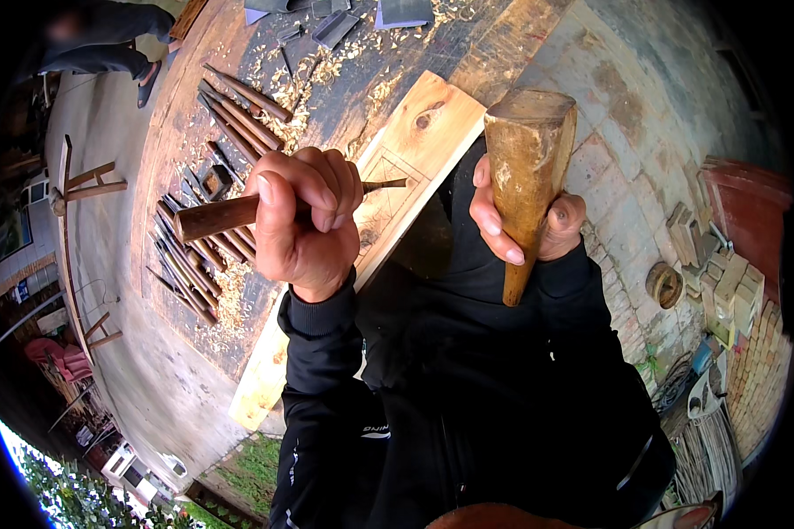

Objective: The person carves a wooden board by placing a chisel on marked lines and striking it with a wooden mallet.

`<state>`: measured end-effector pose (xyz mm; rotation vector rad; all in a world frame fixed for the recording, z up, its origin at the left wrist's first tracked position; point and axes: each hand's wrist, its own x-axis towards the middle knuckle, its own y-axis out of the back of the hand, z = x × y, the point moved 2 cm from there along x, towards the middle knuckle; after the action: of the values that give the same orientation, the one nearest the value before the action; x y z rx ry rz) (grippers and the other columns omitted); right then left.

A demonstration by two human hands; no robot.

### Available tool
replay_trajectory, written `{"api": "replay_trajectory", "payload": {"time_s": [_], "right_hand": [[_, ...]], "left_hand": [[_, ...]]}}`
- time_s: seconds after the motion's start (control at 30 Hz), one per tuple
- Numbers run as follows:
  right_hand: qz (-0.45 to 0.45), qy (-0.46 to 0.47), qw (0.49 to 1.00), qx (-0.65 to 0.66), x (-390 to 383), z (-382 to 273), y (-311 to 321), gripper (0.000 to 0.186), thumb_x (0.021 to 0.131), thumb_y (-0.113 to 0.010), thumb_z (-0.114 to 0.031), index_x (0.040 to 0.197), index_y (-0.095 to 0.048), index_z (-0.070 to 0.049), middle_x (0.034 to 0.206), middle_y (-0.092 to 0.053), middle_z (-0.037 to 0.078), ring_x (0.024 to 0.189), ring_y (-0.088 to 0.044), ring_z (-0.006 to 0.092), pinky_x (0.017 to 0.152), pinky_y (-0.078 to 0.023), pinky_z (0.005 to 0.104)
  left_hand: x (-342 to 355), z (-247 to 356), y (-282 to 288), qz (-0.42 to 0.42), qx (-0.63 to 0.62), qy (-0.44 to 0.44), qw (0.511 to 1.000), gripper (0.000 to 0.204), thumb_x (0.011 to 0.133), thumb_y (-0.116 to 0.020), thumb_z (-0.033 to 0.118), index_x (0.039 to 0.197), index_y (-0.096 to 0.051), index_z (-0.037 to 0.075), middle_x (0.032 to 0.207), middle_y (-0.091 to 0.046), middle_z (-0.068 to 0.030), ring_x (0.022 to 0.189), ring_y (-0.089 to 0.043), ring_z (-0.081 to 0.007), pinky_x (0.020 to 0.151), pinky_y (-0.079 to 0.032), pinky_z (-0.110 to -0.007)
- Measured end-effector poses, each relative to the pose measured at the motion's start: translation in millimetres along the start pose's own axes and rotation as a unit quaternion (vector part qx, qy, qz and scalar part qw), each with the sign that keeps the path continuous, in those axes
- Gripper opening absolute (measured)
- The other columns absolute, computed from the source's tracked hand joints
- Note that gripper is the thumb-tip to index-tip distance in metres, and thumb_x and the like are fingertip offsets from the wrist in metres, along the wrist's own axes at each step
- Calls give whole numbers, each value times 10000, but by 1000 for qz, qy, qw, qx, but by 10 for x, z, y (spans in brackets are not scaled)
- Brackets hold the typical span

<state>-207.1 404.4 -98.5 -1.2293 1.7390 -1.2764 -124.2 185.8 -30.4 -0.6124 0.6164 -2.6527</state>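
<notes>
My left hand (304, 220) is closed around the wooden handle of a chisel (219, 217). The narrow metal blade pokes out past my fingers, its tip over pencil lines on a pale wooden plank (457, 125); whether it touches the wood I cannot tell. To the right of the plank, my right hand (563, 226) grips a worn wooden mallet (528, 141) by its tapered handle. The thick mallet head points up and away, apart from the chisel. Dark knots show on the plank, which lies slantwise along the near edge of the workbench (468, 57).
Several carving chisels (243, 123) lie left on the bench among wood shavings (231, 295), around a small dark block (214, 182). Sandpaper-like sheets (403, 12) lie at the far edge. A person (97, 53) stands far left. Wood blocks (732, 286) are stacked at right.
</notes>
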Motion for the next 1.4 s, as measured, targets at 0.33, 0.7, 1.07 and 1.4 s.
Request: {"api": "replay_trajectory", "payload": {"time_s": [0.33, 0.7, 1.07, 1.4], "right_hand": [[8, 2, 1000, -13, -4, 5, -14, 853, 757, -856, -324, 1363, -405, 74, 970, -632, 232, 565, -655, 244, 477, -541, 302], [10, -4, 1000, -12, 11, 1, -26, 849, 760, -856, -326, 1356, -406, 78, 959, -634, 227, 566, -657, 236, 472, -544, 297], [12, 3, 1000, -22, 3, -12, -36, 849, 761, -858, -325, 1360, -413, 82, 976, -636, 229, 586, -666, 244, 488, -554, 305], [-2, 6, 1000, -17, 2, -6, -17, 833, 771, -849, -313, 1359, -414, 87, 981, -634, 232, 592, -670, 240, 492, -556, 301]], "left_hand": [[-8, -26, 2, 13, -27, -4, 1000, 420, 1073, -491, 312, 752, -504, 42, 545, -396, -11, 474, -309, -107, 457, -232, -294], [-12, -21, -1, 13, -18, -1, 1000, 435, 1069, -503, 322, 737, -503, 41, 537, -390, -8, 477, -313, -106, 457, -232, -292], [3, -16, -23, 8, -11, 10, 1000, 441, 1068, -499, 317, 725, -501, 40, 537, -384, -6, 477, -314, -109, 460, -234, -296], [59, -30, -51, -37, 10, 33, 999, 412, 1040, -517, 247, 681, -447, 59, 537, -391, -4, 478, -320, -110, 475, -247, -308]]}}
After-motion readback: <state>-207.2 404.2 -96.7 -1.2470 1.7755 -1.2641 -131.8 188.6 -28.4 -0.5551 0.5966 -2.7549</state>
